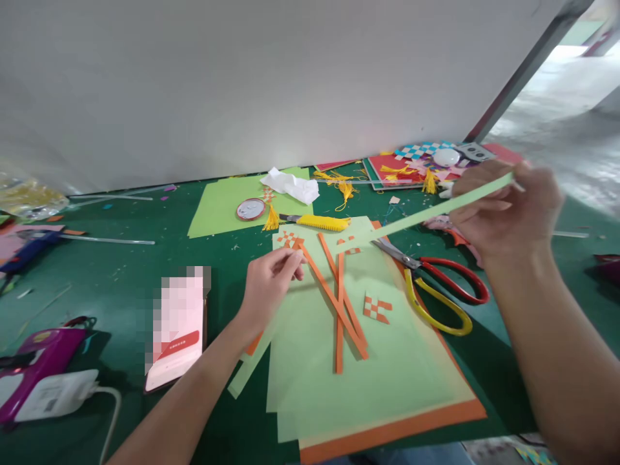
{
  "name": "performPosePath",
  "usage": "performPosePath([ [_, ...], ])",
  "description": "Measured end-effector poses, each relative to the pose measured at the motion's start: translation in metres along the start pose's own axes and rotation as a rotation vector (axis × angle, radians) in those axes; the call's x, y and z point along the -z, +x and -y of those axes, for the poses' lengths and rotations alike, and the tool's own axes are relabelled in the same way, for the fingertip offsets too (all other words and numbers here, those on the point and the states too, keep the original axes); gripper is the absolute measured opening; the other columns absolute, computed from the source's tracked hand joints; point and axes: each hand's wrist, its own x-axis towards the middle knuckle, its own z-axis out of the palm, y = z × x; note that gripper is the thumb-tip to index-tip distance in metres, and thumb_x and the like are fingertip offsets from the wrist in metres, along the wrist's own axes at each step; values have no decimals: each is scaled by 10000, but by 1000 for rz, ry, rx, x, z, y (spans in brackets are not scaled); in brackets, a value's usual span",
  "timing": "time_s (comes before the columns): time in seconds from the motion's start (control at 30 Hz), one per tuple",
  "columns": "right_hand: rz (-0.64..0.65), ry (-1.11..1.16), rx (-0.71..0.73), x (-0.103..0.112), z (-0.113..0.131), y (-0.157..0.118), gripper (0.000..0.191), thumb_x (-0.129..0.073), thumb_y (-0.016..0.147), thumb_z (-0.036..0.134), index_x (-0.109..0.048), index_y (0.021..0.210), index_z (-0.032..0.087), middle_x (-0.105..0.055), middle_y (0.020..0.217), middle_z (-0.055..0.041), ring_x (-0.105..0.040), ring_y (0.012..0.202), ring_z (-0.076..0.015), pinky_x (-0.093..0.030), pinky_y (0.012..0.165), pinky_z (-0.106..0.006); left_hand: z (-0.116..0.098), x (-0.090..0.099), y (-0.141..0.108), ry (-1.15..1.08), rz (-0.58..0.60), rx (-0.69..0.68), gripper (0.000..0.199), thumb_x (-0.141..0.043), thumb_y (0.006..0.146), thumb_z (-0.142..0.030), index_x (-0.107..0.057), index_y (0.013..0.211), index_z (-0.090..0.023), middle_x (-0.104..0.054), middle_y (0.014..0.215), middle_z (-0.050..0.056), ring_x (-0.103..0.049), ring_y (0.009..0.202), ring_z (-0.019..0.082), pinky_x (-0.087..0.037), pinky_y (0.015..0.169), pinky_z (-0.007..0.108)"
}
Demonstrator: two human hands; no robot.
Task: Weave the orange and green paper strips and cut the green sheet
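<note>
My right hand (506, 210) is raised at the right, its fingers closed on one end of a long pale green paper strip (431, 212). The strip slants down leftward over the paper sheets. My left hand (271, 281) is closed in a pinch at the sheets' left edge; what is between its fingertips is hidden. Close by its thumb are the top end of an orange paper strip (322, 282) and a small orange-and-white woven paper piece (289, 239). More orange strips (340, 323) cross it on the pale green sheets (387, 387). Another checked woven piece (376, 307) lies to the right.
Scissors (419, 263) with red and yellow handles lie right of the sheets. A yellow cutter knife (322, 223) lies behind them. A phone (179, 323) and a purple glue gun (46, 361) are at left. Tissue (290, 186), yellow tassels (345, 188) and a wall (232, 84) are beyond.
</note>
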Motion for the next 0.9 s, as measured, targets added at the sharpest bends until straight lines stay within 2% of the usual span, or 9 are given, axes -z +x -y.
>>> performPosePath([
  [0.1, 98, -194, -222, -10, -13, -3, 308, -663, 668, 322, -389, 587, 204, -277, 548, 92, -226, 437, -19, -110, 410, -196, 4, 1, -1, 431, -26, -167, 224, -507, 916, -278, -610, 746, -174, -618, 667, -11, -571, 611, 121, -428, 618, 243],
  [0.2, 309, -428, -399, -19, -37, -8, 273, -717, 654, 336, -491, 604, 191, -454, 528, 55, -448, 463, -68, -233, 422, -213, 8, 1, -2, 793, 28, -286, 137, -531, 882, -271, -631, 898, -180, -672, 851, 28, -620, 769, 173, -421, 605, 255],
  [0.27, 396, -685, -466, -24, -54, -11, 224, -719, 699, 344, -575, 669, 175, -526, 514, 23, -483, 463, -99, -285, 439, -230, 10, 0, -3, 940, 51, -326, 152, -537, 866, -262, -630, 954, -179, -680, 943, 48, -630, 879, 204, -423, 590, 256],
  [0.37, 370, -1072, -287, -30, -76, -16, 245, -655, 783, 416, -637, 797, 173, -569, 548, 18, -474, 479, -108, -348, 497, -248, 13, -1, -3, 1006, 73, -356, 153, -534, 858, -231, -630, 966, -181, -684, 983, 46, -634, 933, 204, -437, 589, 254],
  [0.43, 245, -1223, -37, -35, -86, -20, 264, -657, 793, 363, -646, 986, 183, -615, 653, 14, -524, 573, -126, -399, 595, -262, 14, -1, -3, 1019, 67, -358, 160, -540, 847, -210, -630, 977, -185, -686, 997, 39, -636, 944, 201, -446, 595, 255],
  [0.53, 233, -1375, 172, -44, -93, -30, 236, -578, 860, 279, -631, 1070, 185, -626, 691, 6, -532, 611, -139, -400, 626, -272, 14, -1, -3, 1033, 58, -340, 162, -536, 839, -180, -631, 971, -189, -688, 979, 32, -641, 930, 198, -450, 598, 255],
  [0.67, 409, -1413, 308, -59, -101, -52, 183, -525, 895, 207, -638, 1038, 182, -660, 789, -26, -572, 665, -149, -414, 632, -269, 11, 1, -2, 1035, 71, -321, 153, -521, 835, -142, -627, 937, -185, -689, 916, 32, -645, 872, 194, -452, 617, 255],
  [0.77, 637, -1429, 445, -68, -110, -66, 182, -472, 922, 168, -649, 960, 159, -652, 871, -75, -577, 827, -189, -440, 693, -286, 8, 2, -1, 1012, 65, -298, 169, -509, 840, -133, -630, 946, -186, -695, 895, 43, -647, 838, 201, -452, 629, 262],
  [0.9, 844, -1469, 484, -73, -119, -74, 220, -452, 914, 122, -670, 901, 148, -615, 865, -97, -531, 864, -218, -452, 762, -330, 6, 2, 0, 867, 8, -177, 225, -494, 832, -118, -637, 990, -189, -705, 853, 43, -652, 775, 204, -470, 657, 281],
])
